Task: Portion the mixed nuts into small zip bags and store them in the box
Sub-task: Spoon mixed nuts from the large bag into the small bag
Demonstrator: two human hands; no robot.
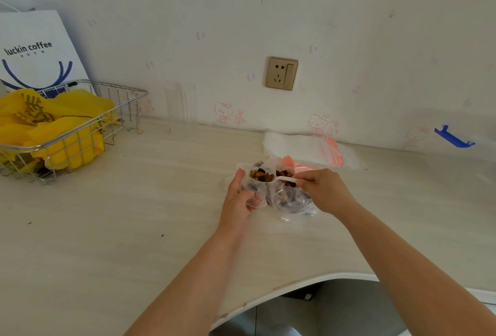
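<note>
A load of mixed nuts is being carried on a white plastic spoon, whose long axis is lying left to right, bowl pointing left toward the small zip bag. The handle is being pinched by the right hand; the zip bag is being gripped at its mouth by the left hand, just below the bowl. The larger clear bag of nuts is being left between the hands, nearer the tabletop's far edge. Spare zip bags are lying behind, by the wall; a wire basket is sitting toward the far left corner.
</note>
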